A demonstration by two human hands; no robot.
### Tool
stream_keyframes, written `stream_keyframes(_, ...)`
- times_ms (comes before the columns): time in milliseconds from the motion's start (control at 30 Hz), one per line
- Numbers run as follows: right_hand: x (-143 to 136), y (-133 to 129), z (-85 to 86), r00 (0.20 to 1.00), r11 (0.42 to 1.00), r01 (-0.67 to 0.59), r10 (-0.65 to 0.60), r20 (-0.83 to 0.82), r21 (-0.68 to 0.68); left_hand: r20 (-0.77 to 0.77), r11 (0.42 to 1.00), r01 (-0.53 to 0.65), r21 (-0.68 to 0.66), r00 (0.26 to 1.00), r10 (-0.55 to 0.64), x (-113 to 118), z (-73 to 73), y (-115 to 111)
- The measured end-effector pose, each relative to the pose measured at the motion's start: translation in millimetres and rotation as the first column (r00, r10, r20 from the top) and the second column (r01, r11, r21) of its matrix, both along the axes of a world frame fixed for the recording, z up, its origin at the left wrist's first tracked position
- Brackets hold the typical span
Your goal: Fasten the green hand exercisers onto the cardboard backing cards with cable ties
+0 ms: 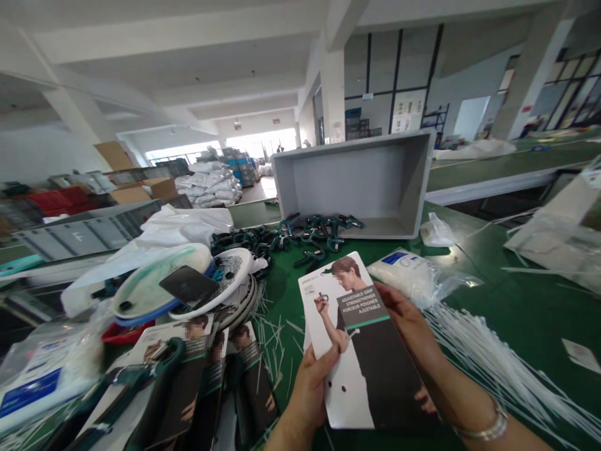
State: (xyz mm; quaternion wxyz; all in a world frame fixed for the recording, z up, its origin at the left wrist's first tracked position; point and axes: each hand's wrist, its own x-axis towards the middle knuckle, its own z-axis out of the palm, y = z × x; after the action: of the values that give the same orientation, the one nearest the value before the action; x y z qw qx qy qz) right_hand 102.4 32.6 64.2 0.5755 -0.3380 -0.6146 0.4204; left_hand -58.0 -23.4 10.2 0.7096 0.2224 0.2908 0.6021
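Observation:
Both hands hold a printed backing card (pixel 385 357) for an adjustable grip strengthener, tilted up over the green table. My left hand (pixel 312 382) grips its lower left edge, thumb on the front and fingers behind. At the right edge, my right hand (pixel 413 319) is closed on the card, with its fingertips mostly hidden behind it. Small dark holes show in the card's lower left, and a short white piece pokes out near its middle. Left of the card lie finished-looking cards with dark green hand grips (pixel 162 376) on them. More loose grips (pixel 310 235) are heaped beyond.
A grey crate (pixel 352 178) lies on its side at the back. White cable ties (pixel 498 363) spread on the right beside a plastic bag (pixel 408 269). To the left, round tubs (pixel 159 275) hold small parts, with a dark phone-like slab (pixel 188 287) on top.

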Motion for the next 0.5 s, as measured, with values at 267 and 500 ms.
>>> stream_keyframes(267, 0, -32, 36.8, 0.485, 0.665, -0.227, -0.556, 0.675, 0.711, -0.04, 0.999, -0.043, -0.026, 0.998, 0.042, 6, 5.3, 1)
stream_keyframes(500, -14, -25, 27.7, 0.685, 0.621, -0.117, -0.515, 0.516, 0.775, -0.051, 0.997, -0.075, -0.029, 0.996, 0.074, 2, 4.9, 0)
